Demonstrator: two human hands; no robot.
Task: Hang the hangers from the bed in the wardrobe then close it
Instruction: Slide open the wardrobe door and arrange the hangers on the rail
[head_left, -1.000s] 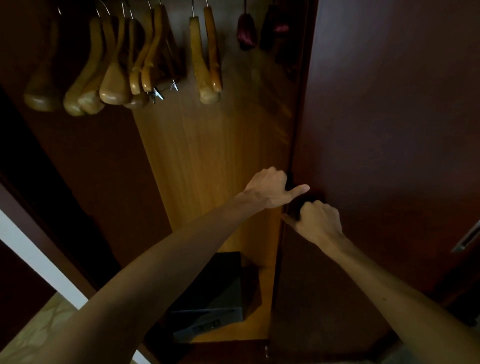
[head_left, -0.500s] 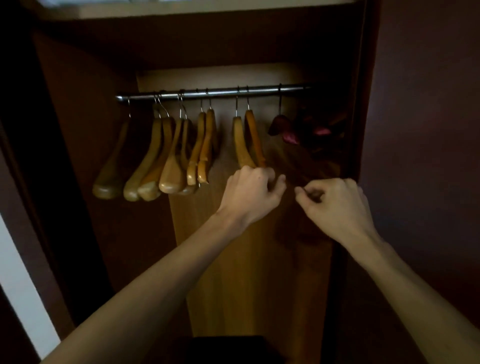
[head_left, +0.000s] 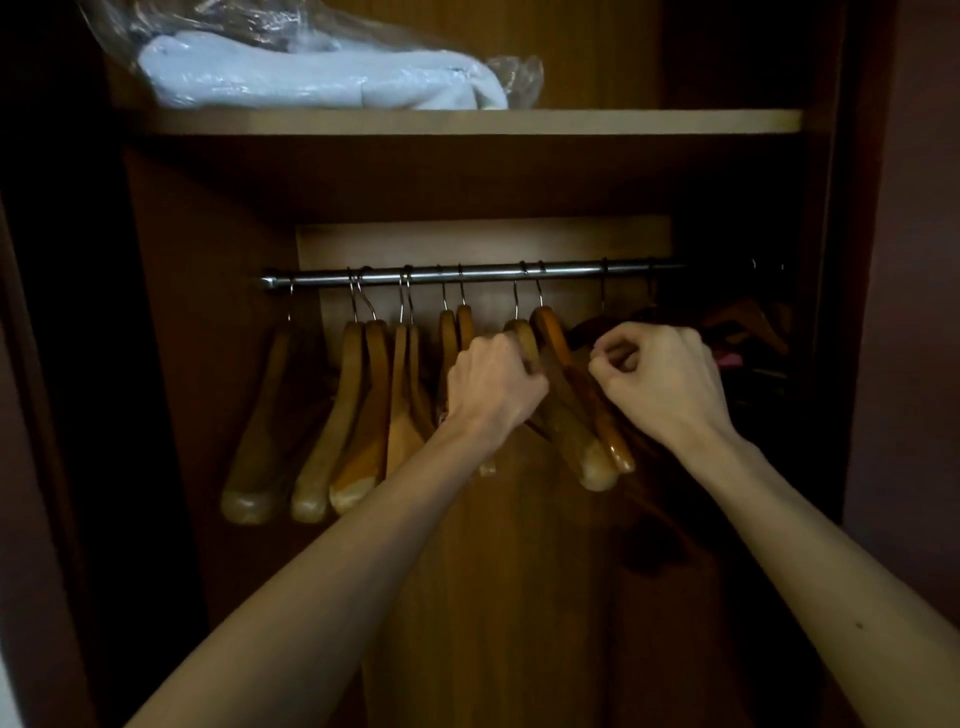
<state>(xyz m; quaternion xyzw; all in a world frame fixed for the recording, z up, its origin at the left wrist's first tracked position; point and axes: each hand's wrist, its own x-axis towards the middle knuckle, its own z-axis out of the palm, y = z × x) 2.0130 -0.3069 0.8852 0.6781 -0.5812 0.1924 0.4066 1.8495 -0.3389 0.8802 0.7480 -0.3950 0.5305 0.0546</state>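
Now hanger (head_left: 524, 338) in left grip (head_left: 493, 387)

Both arms reach forward and up — left hand (head_left: 493, 387) fingers curled tight; right hand (head_left: 660, 382) a loose fist, knuckles up.

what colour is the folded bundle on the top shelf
Pale blue-white, wrapped in clear plastic; the bundle shows in the head view, the only one.

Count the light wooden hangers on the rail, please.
9 light wooden hangers. One hangs alone at the far left of the rail; four pairs follow rightward, the last pair beside the left hand, which grips one. Darker hangers farther right are too dim to count.
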